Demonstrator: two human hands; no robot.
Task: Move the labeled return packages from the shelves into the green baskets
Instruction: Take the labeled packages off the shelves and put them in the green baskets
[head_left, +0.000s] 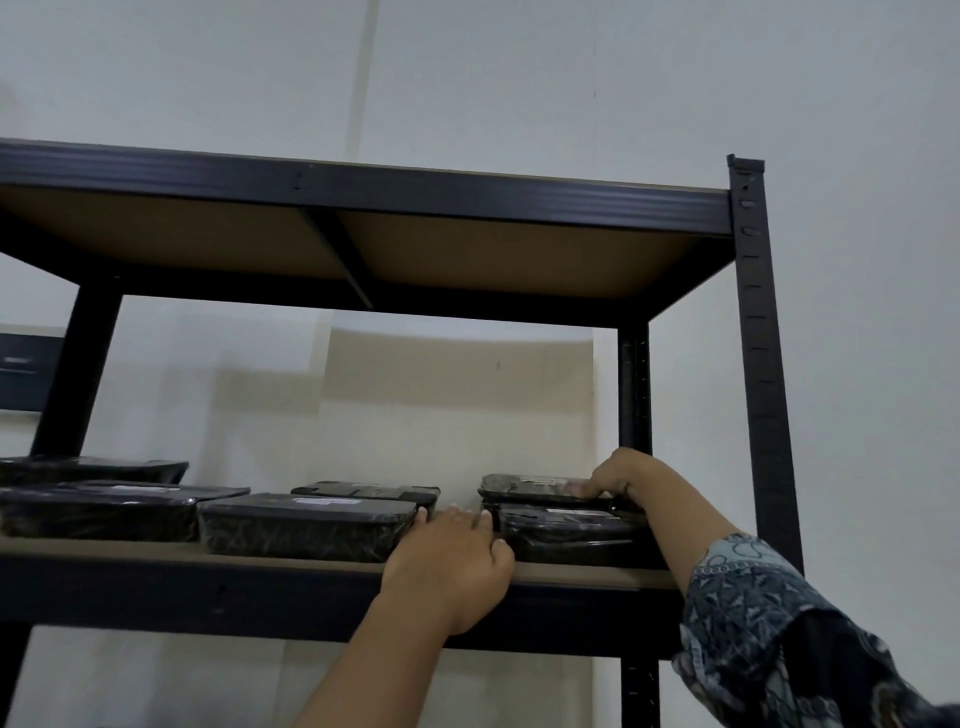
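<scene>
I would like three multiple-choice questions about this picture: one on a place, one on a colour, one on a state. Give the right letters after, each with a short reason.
1. Where does the right hand rest?
A. On the top of the rear package at the right end of the shelf
B. On the upper shelf board
C. On the wall

2. What colour is the wrapping of the packages?
A. White
B. Black
C. Green

3. What is the state of the left hand?
A. Closed around a lifted package
B. Hanging below the shelf
C. Fingers spread, reaching into the gap between two front packages, with nothing lifted

Answers:
1. A, its fingers lie on that package's top, beside the rear post.
2. B, every package is in dark glossy film with a small pale label.
3. C, all packages sit flat on the shelf, and the hand grips none.
</scene>
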